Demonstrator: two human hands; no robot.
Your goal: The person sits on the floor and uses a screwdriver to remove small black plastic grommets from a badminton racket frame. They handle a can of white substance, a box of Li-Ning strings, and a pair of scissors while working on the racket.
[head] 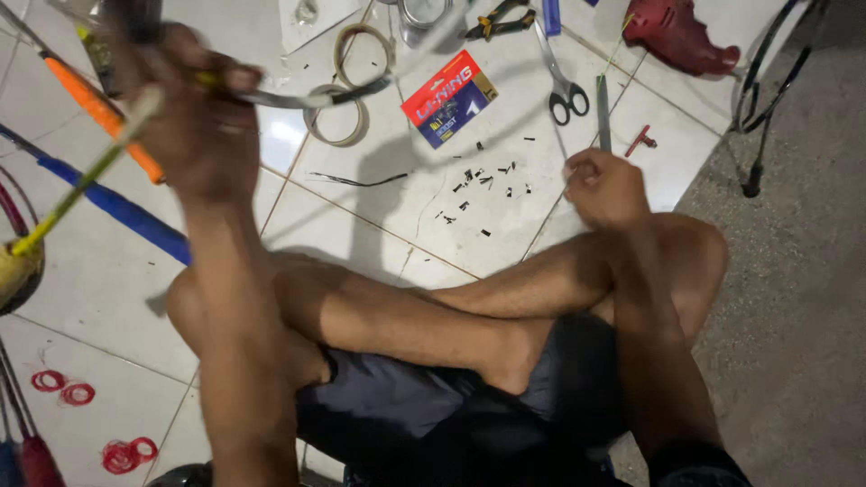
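My left hand (194, 113) is raised at the upper left, blurred, and closed around a thin racket frame (298, 97) with a yellow-green shaft (81, 185) running down to the left. My right hand (603, 185) rests low on the white tile floor (388, 216), fingers curled; whether it pinches anything is hidden. Just beyond it lie a grey flat tool (602, 113) and a small red awl (641, 140). Small black bits (483, 180) are scattered on the tiles between my hands. I sit cross-legged, knees below both hands.
Scissors (559, 77), pliers (496, 20), a red and blue string packet (448, 97), tape rolls (347, 86) and a red tool (677, 36) lie ahead. Orange (95, 104) and blue (117, 207) racket handles lie left, red string coils (63, 388) lower left. Grey carpet (794, 298) lies right.
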